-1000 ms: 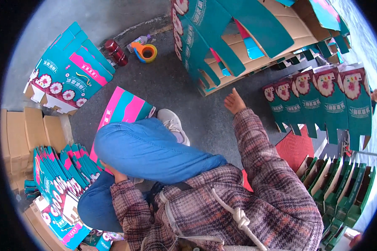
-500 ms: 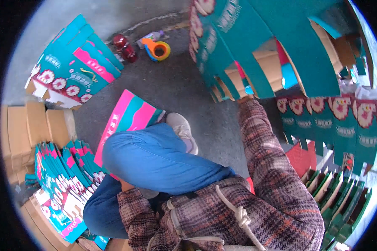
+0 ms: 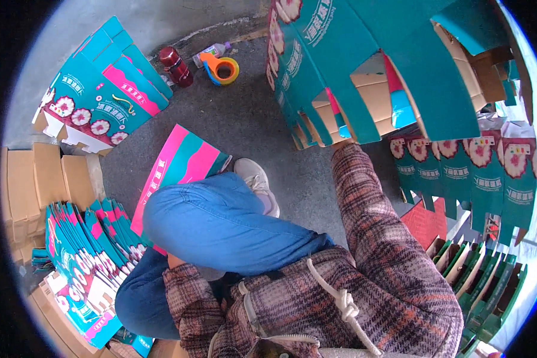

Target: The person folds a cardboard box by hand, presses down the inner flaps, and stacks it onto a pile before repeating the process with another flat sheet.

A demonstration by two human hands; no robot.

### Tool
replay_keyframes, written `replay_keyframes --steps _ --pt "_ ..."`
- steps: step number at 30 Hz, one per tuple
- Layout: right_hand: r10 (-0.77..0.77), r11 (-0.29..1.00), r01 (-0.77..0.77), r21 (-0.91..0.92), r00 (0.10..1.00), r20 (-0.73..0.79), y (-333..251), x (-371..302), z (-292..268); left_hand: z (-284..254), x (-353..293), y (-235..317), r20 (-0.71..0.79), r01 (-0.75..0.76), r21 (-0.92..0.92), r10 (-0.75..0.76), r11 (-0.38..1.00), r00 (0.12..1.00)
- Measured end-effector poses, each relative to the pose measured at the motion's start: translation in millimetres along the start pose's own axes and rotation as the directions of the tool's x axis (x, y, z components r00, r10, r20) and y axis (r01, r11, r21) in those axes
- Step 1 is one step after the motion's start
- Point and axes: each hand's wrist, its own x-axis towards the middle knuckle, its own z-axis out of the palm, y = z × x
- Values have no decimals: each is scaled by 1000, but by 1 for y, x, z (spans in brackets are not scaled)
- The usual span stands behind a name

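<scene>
My right arm reaches forward to a large teal carton at the upper right, its slotted flaps hanging down. Only a sliver of my right hand shows, touching the lower edge of a flap; its fingers are hidden behind the cardboard. Beside my bent knee, my left hand is mostly covered by leg and sleeve. Close to it, a flat pink-and-teal cardboard piece sticks out from behind the knee. Whether the left hand grips that piece cannot be seen.
Folded teal cartons lean at the far left. Stacked printed cardboard and brown boxes stand at my left. A red bottle and tape roll sit ahead. More cartons and green cardboard pieces are at right.
The whole view has shifted slightly. My right hand stays at the carton's lower flap, and my left hand remains beside the knee.
</scene>
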Motion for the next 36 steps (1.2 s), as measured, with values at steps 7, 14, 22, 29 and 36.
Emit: replay_keyframes --steps 7,14,22,29,36 --pt "79 989 -88 -116 994 -77 20 -60 -65 -14 9 7 -198 -46 2 45 999 979" --pt "106 973 -137 -184 980 -171 41 -127 -153 -48 20 39 -497 -133 12 122 991 859" --pt "187 927 -270 -261 935 -303 58 -209 -255 -60 8 46 -589 -141 10 120 990 799" --pt "206 863 -362 -354 890 -407 44 -249 -349 -71 2 44 -580 -166 6 139 986 803" --pt "240 748 -466 -473 854 -462 36 -272 -410 -78 2 38 -550 -183 3 154 983 821"
